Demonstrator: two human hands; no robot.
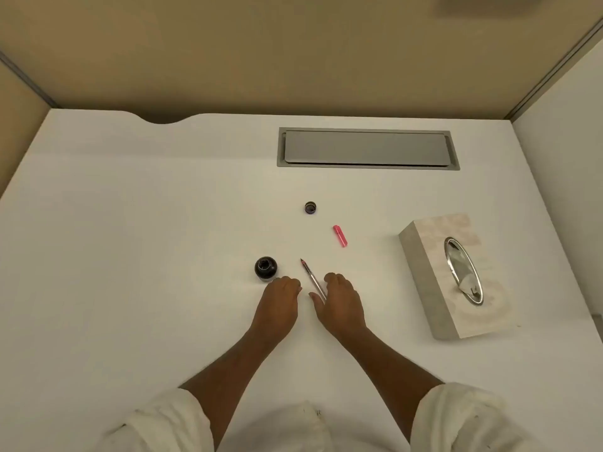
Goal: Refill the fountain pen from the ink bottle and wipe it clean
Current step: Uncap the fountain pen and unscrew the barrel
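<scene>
The open black ink bottle (pixel 265 267) stands on the white desk, left of centre. Its cap (pixel 310 207) lies upturned farther back. An uncapped fountain pen (pixel 310 276) with a clear barrel lies low over the desk, nib pointing away and to the left. The rear end of the pen sits between the thumb and forefinger of my right hand (pixel 342 303), which holds it there. The pink pen cap (pixel 340 236) lies behind and to the right. My left hand (pixel 278 305) rests on the desk just right of the bottle, fingers loosely curled and holding nothing.
A marbled tissue box (pixel 424 265) with a chrome oval opening and a tissue showing stands at the right. A grey cable hatch (pixel 367 148) is set into the desk at the back. Beige partition walls enclose the desk on three sides.
</scene>
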